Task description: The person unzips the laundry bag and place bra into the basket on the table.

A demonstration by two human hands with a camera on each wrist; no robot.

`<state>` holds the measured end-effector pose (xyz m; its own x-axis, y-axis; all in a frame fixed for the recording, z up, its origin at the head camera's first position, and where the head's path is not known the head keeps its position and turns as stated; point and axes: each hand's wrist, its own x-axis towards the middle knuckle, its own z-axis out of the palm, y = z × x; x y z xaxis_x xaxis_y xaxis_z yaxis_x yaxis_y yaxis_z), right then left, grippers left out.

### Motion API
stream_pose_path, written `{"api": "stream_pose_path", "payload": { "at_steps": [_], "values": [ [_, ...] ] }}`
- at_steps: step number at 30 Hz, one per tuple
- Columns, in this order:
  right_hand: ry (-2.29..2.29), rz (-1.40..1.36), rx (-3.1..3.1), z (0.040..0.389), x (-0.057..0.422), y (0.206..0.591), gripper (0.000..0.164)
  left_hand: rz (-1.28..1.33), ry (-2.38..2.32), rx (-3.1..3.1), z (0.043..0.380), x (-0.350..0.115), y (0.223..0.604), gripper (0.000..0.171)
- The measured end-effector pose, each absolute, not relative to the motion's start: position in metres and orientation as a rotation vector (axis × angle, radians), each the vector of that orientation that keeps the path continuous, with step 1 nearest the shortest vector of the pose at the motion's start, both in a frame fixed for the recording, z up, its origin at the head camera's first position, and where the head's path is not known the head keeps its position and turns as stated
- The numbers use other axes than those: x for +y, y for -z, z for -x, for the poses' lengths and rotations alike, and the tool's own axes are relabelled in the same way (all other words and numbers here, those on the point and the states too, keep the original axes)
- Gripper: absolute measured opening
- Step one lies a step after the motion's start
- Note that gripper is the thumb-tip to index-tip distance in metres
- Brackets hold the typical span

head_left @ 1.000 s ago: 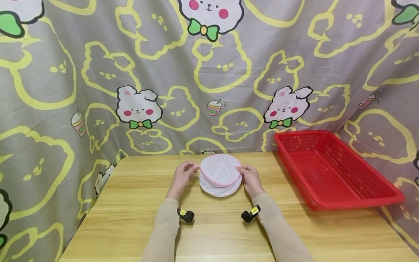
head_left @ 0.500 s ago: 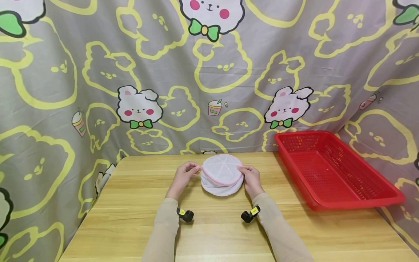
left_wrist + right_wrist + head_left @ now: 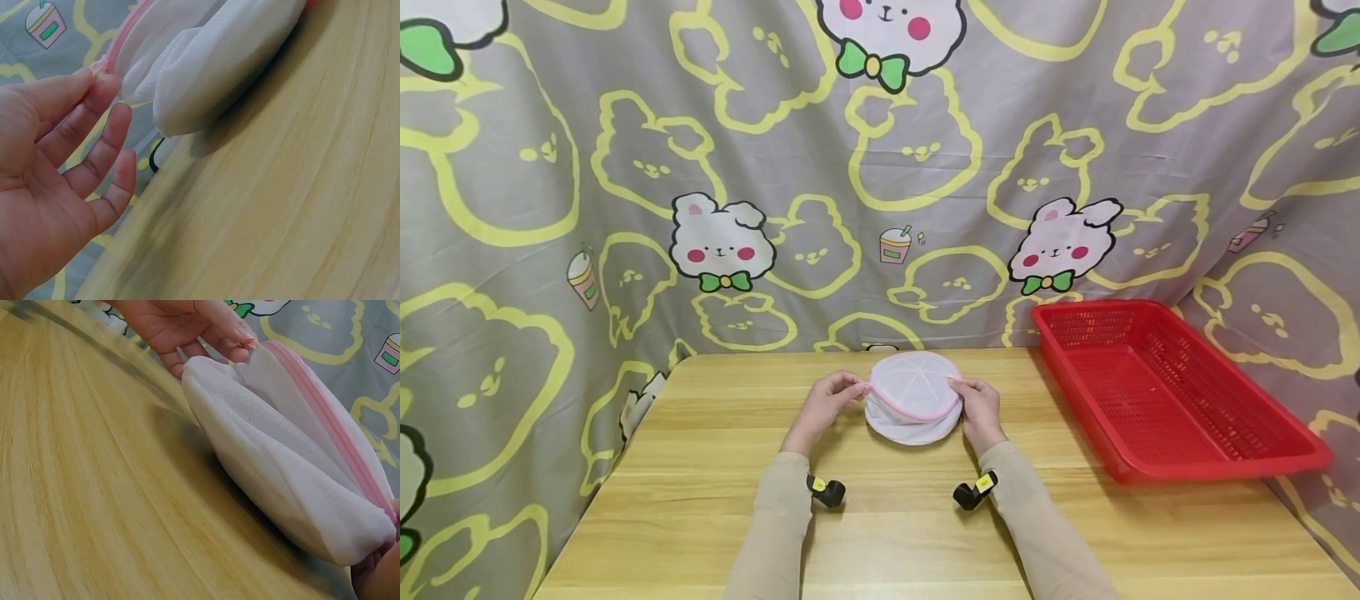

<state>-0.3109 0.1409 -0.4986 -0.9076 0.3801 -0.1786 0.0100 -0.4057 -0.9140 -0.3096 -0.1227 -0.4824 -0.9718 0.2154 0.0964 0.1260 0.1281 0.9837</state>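
Observation:
A round white mesh laundry bag (image 3: 914, 385) with a pink zipper (image 3: 331, 425) is held up close over the table between both hands. Its front side sags below the zipper in soft folds. With thumb and index finger, my left hand (image 3: 832, 402) pinches the left end of the zipper; the other fingers of that hand (image 3: 62, 156) are spread, loosely bent, in the left wrist view. My right hand (image 3: 981, 408) pinches the bag's right edge by the zipper. Only part of the right hand (image 3: 380, 575) shows at the lower right corner of the right wrist view.
A red plastic basket (image 3: 1116, 433) with perforated sides stands on the right side of the wooden table (image 3: 700, 500). A grey curtain (image 3: 820, 167) printed with cartoon rabbits hangs behind the table and along both sides.
The laundry bag has shifted slightly to the right, and the left hand has moved a little to the right with it. Both hands keep their hold.

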Motion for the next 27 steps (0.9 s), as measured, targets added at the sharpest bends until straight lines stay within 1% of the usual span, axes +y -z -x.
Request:
{"api": "stream_pose_path", "payload": {
  "at_steps": [7,18,27],
  "values": [
    [-2.399,0.524,-1.563,0.31,0.1402,0.499,0.029,-0.31,-1.942,2.318,0.3085,-0.1226,0.4818,0.022],
    [-2.376,0.551,-1.552,0.3124,0.1409,0.5015,0.028,-0.431,-1.833,2.334,0.308,-0.1235,0.4803,0.026],
    [-2.349,0.59,-1.612,0.3137,0.1415,0.501,0.017,-0.477,-1.805,2.324,0.3066,-0.1228,0.4789,0.022]
  ]
}}
